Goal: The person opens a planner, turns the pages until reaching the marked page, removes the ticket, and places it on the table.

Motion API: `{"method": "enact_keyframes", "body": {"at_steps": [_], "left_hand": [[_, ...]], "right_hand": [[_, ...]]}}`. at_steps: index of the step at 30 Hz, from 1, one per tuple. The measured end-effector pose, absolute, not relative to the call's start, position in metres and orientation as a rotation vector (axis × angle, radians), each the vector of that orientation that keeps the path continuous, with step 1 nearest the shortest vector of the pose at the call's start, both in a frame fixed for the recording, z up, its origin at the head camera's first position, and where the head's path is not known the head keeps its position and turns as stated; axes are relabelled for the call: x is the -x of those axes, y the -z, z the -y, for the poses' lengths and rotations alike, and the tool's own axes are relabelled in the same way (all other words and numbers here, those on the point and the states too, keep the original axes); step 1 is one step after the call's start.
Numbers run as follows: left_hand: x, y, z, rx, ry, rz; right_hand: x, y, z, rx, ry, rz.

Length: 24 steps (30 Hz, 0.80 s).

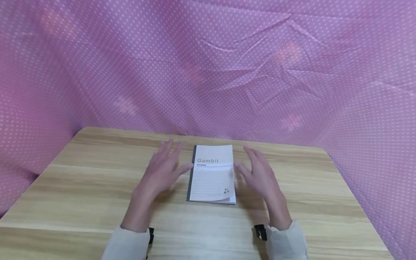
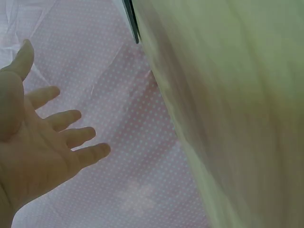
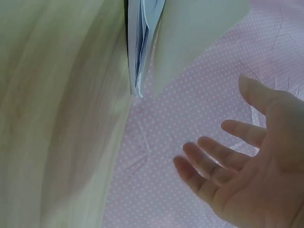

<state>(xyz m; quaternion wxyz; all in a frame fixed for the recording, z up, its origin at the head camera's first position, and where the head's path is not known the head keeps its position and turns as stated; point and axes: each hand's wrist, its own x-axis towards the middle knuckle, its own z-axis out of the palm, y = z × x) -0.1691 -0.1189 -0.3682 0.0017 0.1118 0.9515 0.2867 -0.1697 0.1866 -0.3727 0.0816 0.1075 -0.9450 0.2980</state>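
A notebook [image 1: 212,177] lies on the wooden table between both hands, dark spine to the left and the word "Gambit" on its front. Ruled lines show over its lower half. In the right wrist view, the edges of the notebook [image 3: 137,47] look loose, and a pale sheet [image 3: 190,38] stands away from them. My left hand [image 1: 161,173] is beside the spine with fingers spread, its palm [image 2: 42,142] holding nothing. On the other side is my right hand [image 1: 261,173], fingers extended and palm [image 3: 266,180] bare. Whether either thumb touches the notebook, I cannot tell.
The wooden table [image 1: 97,180] extends on both sides of the notebook. Pink dotted cloth [image 1: 211,72] hangs behind the table and along its left and right sides. Black straps [image 1: 260,232] show at the light sleeves [image 1: 287,242].
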Motion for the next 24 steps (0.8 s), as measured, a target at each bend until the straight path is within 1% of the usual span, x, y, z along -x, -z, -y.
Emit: {"method": "enact_keyframes", "body": {"at_steps": [10,16,24], "left_hand": [[0.181,0.373,0.119,-0.279,-1.232,-2.851],[0.188,0.382,0.116,-0.215,-1.501,-2.67],[0.197,0.392,0.113,-0.051,-1.574,-2.541]], "right_hand": [[0.177,0.376,-0.186,-0.315,-1.233,2.75],[0.176,0.377,-0.185,-0.316,-1.294,2.848],[0.177,0.377,-0.184,-0.316,-1.413,2.88]]}}
